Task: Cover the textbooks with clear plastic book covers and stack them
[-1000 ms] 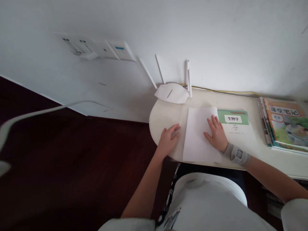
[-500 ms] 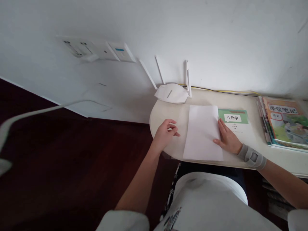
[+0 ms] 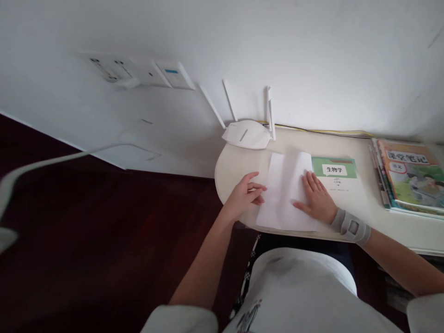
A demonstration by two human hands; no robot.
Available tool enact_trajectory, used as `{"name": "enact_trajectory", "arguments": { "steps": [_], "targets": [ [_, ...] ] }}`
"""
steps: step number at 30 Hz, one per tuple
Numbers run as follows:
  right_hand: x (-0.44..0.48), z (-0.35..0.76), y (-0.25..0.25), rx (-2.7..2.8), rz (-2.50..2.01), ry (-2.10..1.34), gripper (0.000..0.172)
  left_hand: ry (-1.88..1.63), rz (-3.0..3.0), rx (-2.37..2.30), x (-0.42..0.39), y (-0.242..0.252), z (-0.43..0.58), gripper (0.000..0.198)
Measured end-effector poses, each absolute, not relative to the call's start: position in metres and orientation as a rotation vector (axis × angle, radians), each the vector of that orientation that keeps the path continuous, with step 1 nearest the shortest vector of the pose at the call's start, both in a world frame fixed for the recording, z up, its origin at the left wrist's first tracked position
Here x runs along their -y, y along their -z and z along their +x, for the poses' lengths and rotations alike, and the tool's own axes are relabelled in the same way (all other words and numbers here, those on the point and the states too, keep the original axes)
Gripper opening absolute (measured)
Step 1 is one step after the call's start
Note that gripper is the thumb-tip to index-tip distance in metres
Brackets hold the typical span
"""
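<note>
A white sheet of paper (image 3: 280, 203) lies near the rounded end of the table, with a soft ridge running down its middle. It overlaps the left side of a biology textbook (image 3: 342, 178) with a green band on its cover. My right hand (image 3: 318, 198), wearing a grey wristband (image 3: 350, 225), rests flat on the paper's right edge with fingers stretched out. At the left edge is my left hand (image 3: 245, 194), open, its fingers loosely bent and apart. Whether its fingertips touch the sheet I cannot tell.
Behind the paper a white router (image 3: 247, 135) with upright antennas stands against the wall. Yellow and black cables (image 3: 322, 132) run along the back edge of the white table (image 3: 381, 231). A stack of books (image 3: 412, 175) lies at right. Sockets (image 3: 138, 71) are on the wall.
The paper's left edge has shifted left and its middle now bulges. My right hand has slid left further onto the sheet. My left hand has moved slightly right, to the paper's edge.
</note>
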State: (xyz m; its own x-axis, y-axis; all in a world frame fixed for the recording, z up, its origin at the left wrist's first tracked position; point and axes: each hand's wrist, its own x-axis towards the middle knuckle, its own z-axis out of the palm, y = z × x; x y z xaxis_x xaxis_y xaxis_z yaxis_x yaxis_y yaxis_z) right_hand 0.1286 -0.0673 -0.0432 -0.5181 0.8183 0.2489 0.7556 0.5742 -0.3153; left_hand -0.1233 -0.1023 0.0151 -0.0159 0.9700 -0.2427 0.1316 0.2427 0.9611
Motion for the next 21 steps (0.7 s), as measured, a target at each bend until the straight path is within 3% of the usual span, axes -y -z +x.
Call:
{"name": "enact_trajectory", "arguments": {
  "steps": [7, 11, 16, 21],
  "targets": [
    [0.058, 0.148, 0.043, 2.050, -1.150, -0.657, 0.073, -0.966, 1.479, -1.169, 0.104, -0.090, -0.088, 0.049],
    [0.057, 0.151, 0.041, 1.956, -1.219, -0.670, 0.072, -1.108, 1.673, -1.218, 0.103, -0.118, -0.096, 0.048],
    [0.061, 0.149, 0.038, 2.044, -1.355, -0.553, 0.074, -1.571, 1.027, -1.477, 0.093, -0.079, -0.143, 0.046],
    [0.061, 0.148, 0.043, 2.115, -1.320, -0.439, 0.067, -1.252, 0.482, -1.220, 0.102, -0.016, -0.144, 0.057]
  ]
}}
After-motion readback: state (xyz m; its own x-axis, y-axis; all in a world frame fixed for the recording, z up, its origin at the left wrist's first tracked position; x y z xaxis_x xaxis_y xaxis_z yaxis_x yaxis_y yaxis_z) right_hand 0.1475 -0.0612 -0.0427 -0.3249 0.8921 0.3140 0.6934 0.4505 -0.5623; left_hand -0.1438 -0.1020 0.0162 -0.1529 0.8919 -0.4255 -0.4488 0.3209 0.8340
